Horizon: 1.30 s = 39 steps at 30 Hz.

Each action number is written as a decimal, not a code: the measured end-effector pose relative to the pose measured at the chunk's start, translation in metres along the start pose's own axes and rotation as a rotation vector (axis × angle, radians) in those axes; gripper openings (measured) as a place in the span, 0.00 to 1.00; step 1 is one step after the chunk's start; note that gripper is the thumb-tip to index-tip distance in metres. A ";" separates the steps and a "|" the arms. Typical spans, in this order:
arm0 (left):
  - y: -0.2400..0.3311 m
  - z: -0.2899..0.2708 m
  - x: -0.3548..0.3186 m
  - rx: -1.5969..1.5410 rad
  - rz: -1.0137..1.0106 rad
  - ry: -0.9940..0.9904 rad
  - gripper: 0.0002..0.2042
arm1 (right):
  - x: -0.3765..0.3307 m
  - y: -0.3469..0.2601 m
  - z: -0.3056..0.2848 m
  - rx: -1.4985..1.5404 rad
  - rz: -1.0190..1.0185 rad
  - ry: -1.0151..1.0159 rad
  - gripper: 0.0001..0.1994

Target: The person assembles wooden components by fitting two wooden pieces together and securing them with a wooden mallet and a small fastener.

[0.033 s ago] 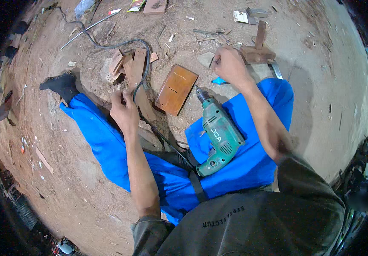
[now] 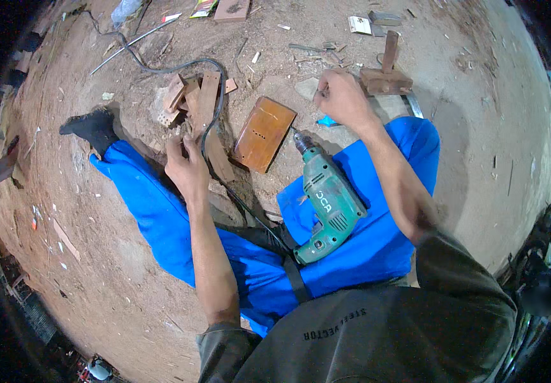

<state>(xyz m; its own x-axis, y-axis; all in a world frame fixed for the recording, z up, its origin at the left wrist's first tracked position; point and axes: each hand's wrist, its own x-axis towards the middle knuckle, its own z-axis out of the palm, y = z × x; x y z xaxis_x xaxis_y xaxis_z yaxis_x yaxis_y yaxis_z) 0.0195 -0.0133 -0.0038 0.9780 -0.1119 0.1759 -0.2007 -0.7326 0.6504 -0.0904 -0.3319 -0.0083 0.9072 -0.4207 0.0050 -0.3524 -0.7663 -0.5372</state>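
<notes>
A person in blue trousers (image 2: 160, 217) sits on a dusty dirt floor (image 2: 479, 179), legs spread, seen from above. The left hand (image 2: 186, 167) reaches forward along the left leg, forearm straight and nearly vertical in the frame, fingers curled at the edge of a heap of short wood offcuts (image 2: 192, 99); its grip closes around a small pale scrap, though what exactly it pinches is too small to tell. The right hand (image 2: 341, 99) stretches out past the right knee, elbow bent, wrist turned inward, fingers drawn into a loose fist beside a small grey stone (image 2: 305, 87); whether that grip holds anything cannot be told.

Between the two arms, a flat reddish-brown wooden board (image 2: 264, 133) with a row of small holes lies tilted on the ground, untouched by either hand. Just beside it, a green electric drill (image 2: 326, 201) rests across the right thigh, its bit pointing toward the board's right edge, its black cable (image 2: 211, 108) looping away over the offcuts. A T-shaped wooden block (image 2: 385, 76) stands near the right hand, and a small bright-blue piece (image 2: 327, 120) peeks out beneath the wrist. Scraps and splinters litter the floor beyond.
</notes>
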 end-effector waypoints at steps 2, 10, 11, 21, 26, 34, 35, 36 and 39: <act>0.009 0.000 -0.003 -0.125 -0.039 0.036 0.13 | -0.002 -0.003 0.002 0.063 -0.062 -0.013 0.07; -0.008 -0.004 0.003 -0.878 -0.213 0.082 0.09 | -0.012 -0.033 0.018 0.365 -0.113 -0.238 0.08; 0.002 -0.006 0.000 -1.041 -0.314 0.014 0.08 | -0.010 -0.029 0.023 0.378 -0.205 -0.187 0.08; -0.039 0.007 -0.009 -1.652 -0.412 -0.273 0.07 | -0.061 -0.100 0.018 0.667 -0.334 -0.380 0.19; 0.022 0.019 -0.026 -0.755 -0.119 0.146 0.10 | -0.078 -0.132 0.015 0.631 -0.375 -0.517 0.38; 0.011 0.012 -0.013 -0.255 0.221 0.284 0.09 | -0.061 -0.111 0.012 1.045 0.014 -0.566 0.21; 0.009 0.009 -0.012 -0.342 0.228 0.251 0.08 | -0.058 -0.109 0.020 1.050 -0.040 -0.454 0.21; 0.004 0.007 -0.011 -0.341 0.235 0.249 0.08 | -0.056 -0.104 0.023 1.054 -0.041 -0.448 0.21; -0.001 0.003 -0.011 -0.171 0.295 0.298 0.09 | -0.054 -0.099 0.027 1.008 0.044 -0.363 0.29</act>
<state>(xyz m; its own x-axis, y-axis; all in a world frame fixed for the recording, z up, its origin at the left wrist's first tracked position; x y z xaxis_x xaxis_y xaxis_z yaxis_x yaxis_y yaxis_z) 0.0093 -0.0131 -0.0084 0.8238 -0.0829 0.5608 -0.4995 -0.5741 0.6487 -0.0984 -0.2200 0.0215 0.9709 -0.1415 -0.1932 -0.1849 0.0699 -0.9803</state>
